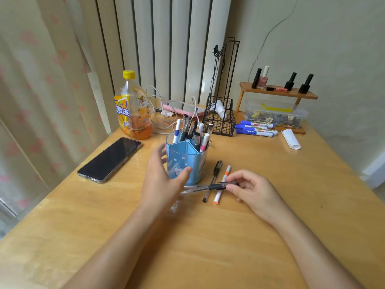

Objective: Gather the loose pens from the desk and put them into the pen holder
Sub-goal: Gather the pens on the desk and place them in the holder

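Observation:
A blue pen holder [183,161] with several pens in it stands mid-desk. My left hand [164,180] curls around its left side, thumb on its front wall. My right hand [252,190] pinches the black end of a clear pen [206,187] that lies level just over the desk, with a second clear pen [188,191] beside it. Under them rest a black pen [214,176] and a white marker with orange ends [221,186], both flat on the wood. Three blue-capped markers [255,128] lie at the back right.
A phone [110,159] lies to the left, with an orange drink bottle [132,109] behind it. A black wire basket [219,118], cables, a clear box [275,115], a wooden shelf with nail polish bottles [279,90] and a paper roll [290,139] line the back.

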